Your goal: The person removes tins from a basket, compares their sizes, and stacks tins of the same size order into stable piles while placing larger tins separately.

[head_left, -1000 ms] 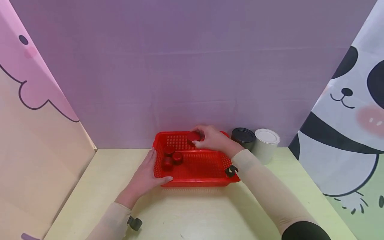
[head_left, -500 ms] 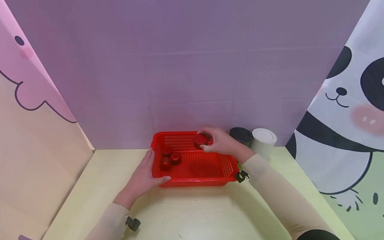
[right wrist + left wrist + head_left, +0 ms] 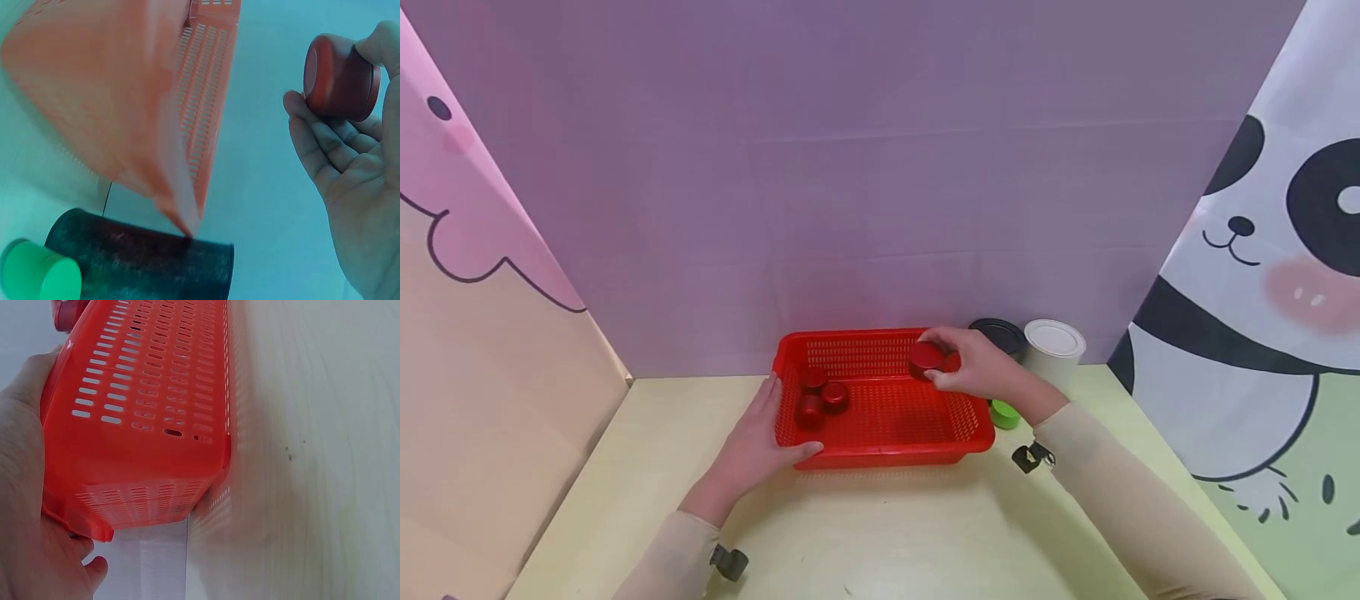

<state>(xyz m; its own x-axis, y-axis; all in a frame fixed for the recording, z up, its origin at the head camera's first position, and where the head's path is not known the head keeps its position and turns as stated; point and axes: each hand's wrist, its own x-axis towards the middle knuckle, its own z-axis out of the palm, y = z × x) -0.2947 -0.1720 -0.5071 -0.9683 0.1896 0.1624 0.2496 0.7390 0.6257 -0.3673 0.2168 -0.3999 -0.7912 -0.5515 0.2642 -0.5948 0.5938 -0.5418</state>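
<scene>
My right hand (image 3: 973, 367) pinches a small, round red tin (image 3: 927, 360) between thumb and fingers, above the right back part of a red plastic basket (image 3: 880, 459). In the right wrist view the same red tin (image 3: 340, 78) lies tilted in the grasp, apart from the basket's rim. Three more red tins (image 3: 836, 397) cluster inside the basket at its left end. At the basket's front left corner rests my left hand (image 3: 752, 450), its fingers along the left side and its thumb stretched over the front rim. The left wrist view shows that hand (image 3: 22, 469) against the basket's corner.
To the right of the basket stand a black canister (image 3: 997, 332) and a taller white canister (image 3: 1052, 354). A small green tin (image 3: 1004, 415) sits in front of them, close to the basket. A purple backdrop (image 3: 880, 183) rises behind the pale table (image 3: 880, 542).
My right hand has moved to the right over the basket with the red tin in its grip. The green tin has come into sight. My left hand stays at the basket's corner.
</scene>
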